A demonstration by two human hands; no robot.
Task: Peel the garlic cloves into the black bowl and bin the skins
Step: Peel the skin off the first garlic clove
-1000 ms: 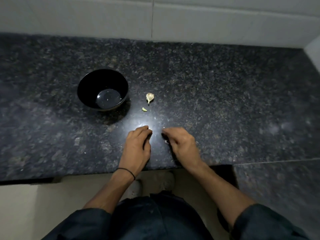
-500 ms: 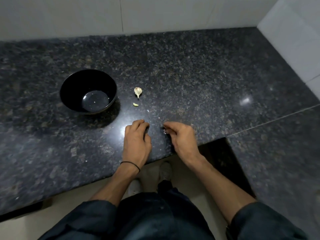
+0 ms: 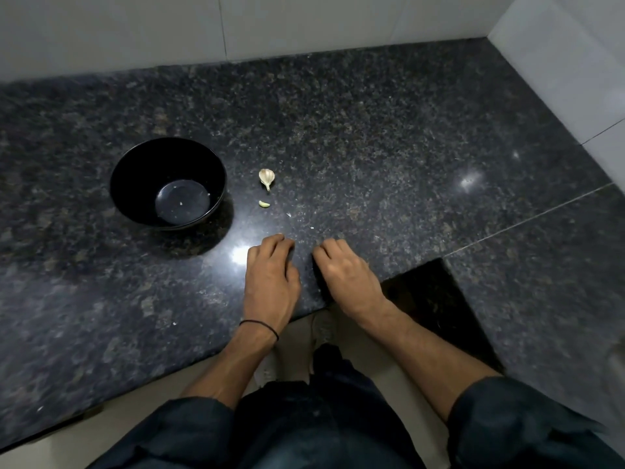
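the black bowl (image 3: pixel 168 184) stands on the dark speckled counter (image 3: pixel 389 137), left of and beyond the hands, with a few pale specks on its bottom. just right of it lies an unpeeled garlic clove (image 3: pixel 266 177), its pointed end toward the person. a little nearer lies a small greenish piece (image 3: pixel 264 204). both are apart from the bowl and from the hands. tiny pale flecks (image 3: pixel 288 214) sit between that piece and the fingertips.

the left hand (image 3: pixel 272 272) and the right hand (image 3: pixel 348 270) rest side by side near the counter's front edge, knuckles up, fingers curled down to the stone. their backs hide what is under them, so i cannot tell whether either holds anything.

a thin black band (image 3: pixel 260 324) circles the left wrist. right of the right hand the counter has a dark square notch (image 3: pixel 426 292). a white tiled wall (image 3: pixel 304 25) runs behind and along the right.
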